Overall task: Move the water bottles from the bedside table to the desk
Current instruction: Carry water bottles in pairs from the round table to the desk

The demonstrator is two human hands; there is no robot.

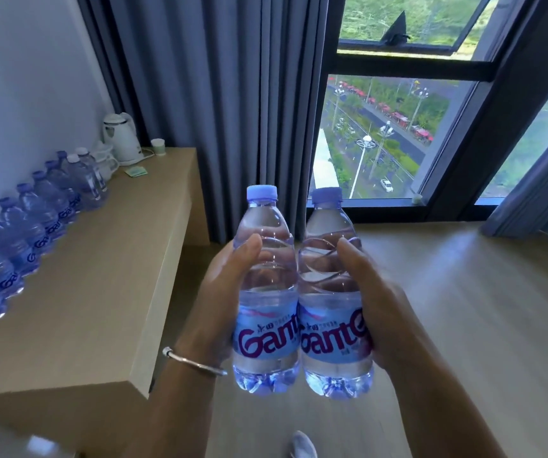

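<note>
In the head view, mid-frame, the left hand (223, 292) and right hand (378, 305) each have fingers clamped round a full water bottle (266, 292), (332, 302), upright, touching side by side, above the floor. At the left, a row of bottles (31, 226) already lines the bench (100, 292). I judge the job well along, with these two not yet set down; the bedside table is out of view.

The desk (107, 276) runs from 8 o'clock toward 11 o'clock. A row of bottles (31, 223) lines its wall edge, ending near a jug (105, 161), a kettle (120, 138) and a cup (158, 147) at the far end at 11 o'clock. The near, room-side strip of the desktop lies bare, open to a hand coming from 3 o'clock. Curtains (219, 94) hang at 12 o'clock beyond the desk's end. Open floor (464, 309) spreads from 2 to 5 o'clock.
</note>
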